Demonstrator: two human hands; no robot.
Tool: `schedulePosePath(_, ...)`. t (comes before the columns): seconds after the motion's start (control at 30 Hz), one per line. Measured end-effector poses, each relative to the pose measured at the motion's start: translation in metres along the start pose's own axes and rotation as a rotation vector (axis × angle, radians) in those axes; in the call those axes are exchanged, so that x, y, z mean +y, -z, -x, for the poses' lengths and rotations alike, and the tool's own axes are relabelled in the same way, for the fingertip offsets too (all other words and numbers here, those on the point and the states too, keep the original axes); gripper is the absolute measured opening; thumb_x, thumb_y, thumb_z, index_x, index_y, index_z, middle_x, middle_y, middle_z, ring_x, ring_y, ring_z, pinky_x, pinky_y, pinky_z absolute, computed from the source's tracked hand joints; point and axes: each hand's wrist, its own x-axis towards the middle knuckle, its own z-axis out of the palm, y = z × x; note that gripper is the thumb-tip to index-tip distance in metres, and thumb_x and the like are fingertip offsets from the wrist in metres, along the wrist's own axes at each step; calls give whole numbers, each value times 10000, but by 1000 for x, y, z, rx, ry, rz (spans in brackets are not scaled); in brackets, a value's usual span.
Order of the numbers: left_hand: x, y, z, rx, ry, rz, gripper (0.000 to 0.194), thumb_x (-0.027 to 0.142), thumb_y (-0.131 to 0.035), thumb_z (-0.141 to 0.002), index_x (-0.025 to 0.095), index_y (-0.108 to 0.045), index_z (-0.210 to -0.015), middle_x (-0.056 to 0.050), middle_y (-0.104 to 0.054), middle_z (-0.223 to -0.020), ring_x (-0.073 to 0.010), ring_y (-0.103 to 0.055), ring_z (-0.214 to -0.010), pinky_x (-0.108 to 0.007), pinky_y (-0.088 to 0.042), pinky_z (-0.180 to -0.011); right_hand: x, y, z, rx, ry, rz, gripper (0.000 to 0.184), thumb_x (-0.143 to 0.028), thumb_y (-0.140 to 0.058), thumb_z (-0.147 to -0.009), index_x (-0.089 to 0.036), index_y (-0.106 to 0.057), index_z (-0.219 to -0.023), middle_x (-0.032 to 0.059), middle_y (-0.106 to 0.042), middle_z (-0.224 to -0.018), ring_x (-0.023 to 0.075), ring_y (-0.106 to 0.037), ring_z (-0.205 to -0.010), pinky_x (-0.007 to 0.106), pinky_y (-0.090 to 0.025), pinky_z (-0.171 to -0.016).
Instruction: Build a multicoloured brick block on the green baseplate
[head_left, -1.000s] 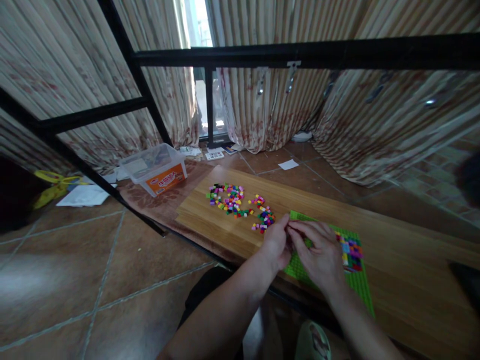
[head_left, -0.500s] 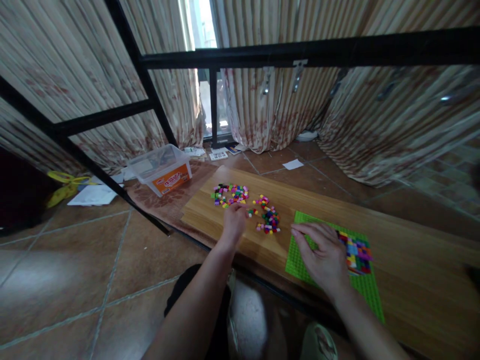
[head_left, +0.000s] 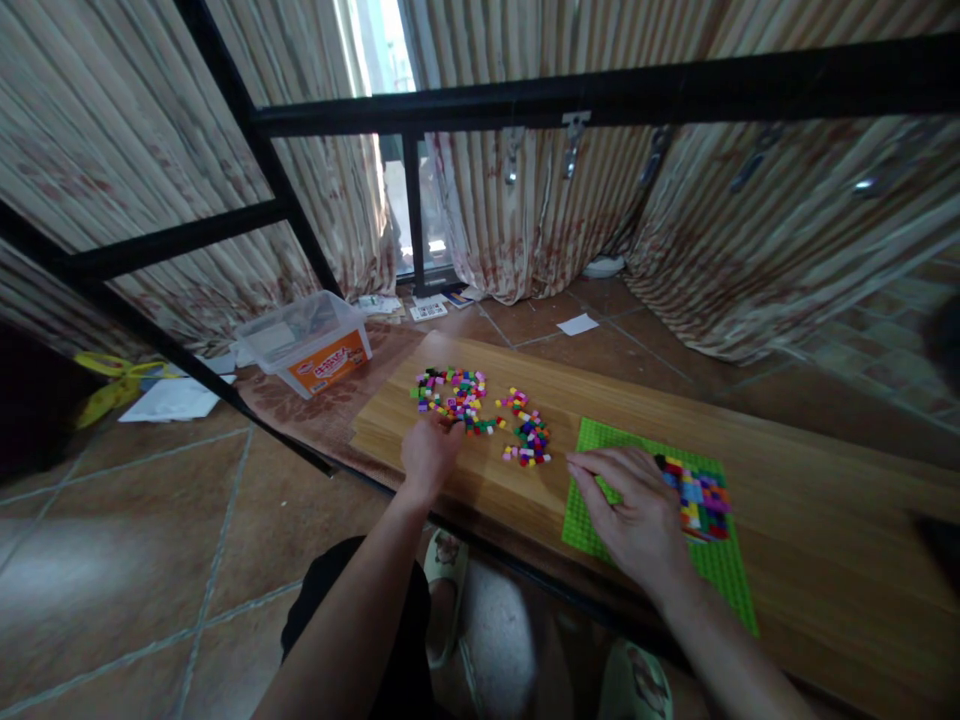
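My left hand (head_left: 431, 455) is low over the wooden board, at the near edge of a loose pile of small building bricks (head_left: 469, 385). Its fingers are curled, and whatever may be in them is hidden. A second heap of bricks (head_left: 531, 438) lies to its right. My right hand (head_left: 634, 505) hovers over the left part of a green studded baseplate (head_left: 592, 435), with thumb and fingertips pinched together; anything between them is too small to make out. Beside that hand, a block of multicoloured bricks (head_left: 701, 500) stands on the baseplate, partly covered by the hand.
The long wooden board (head_left: 825, 540) bears the bricks and baseplate. A clear plastic box (head_left: 307, 345) with an orange label stands beyond its left end. Black metal bars (head_left: 480, 105) cross ahead, with striped curtains behind. Papers (head_left: 577, 324) lie on the tiled floor.
My left hand has moved left and slightly nearer, from the gap between the heaps to the left pile's near edge. Small bricks now trail beside it. My right hand keeps its pinch over the baseplate.
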Motion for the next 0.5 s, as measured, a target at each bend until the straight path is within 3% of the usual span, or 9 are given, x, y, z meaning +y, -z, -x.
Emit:
schedulePosePath(0.33,3,-10,3,62,-68,-101,300,376,-547,-840,202,-679,-1046,-148,-726,-936,-305,-674,-923,-366,-467,-755,-2,-1,2,-23,7,-1,97,-201,-597,-889,-237,-682,-918,13,-710,-800,173,-632,-754,370,-458,-784)
schedulePosePath(0.5,10,-1,4,71,-77,105,218,285,-577,-804,184,-693,-958,-88,-687,-751,-251,-655,-776,-315,-435,-684,-3,-1,2,-9,-4,-2,108,-204,-589,-892,-242,-686,-920,16,-714,-798,174,-631,-749,372,-463,-770)
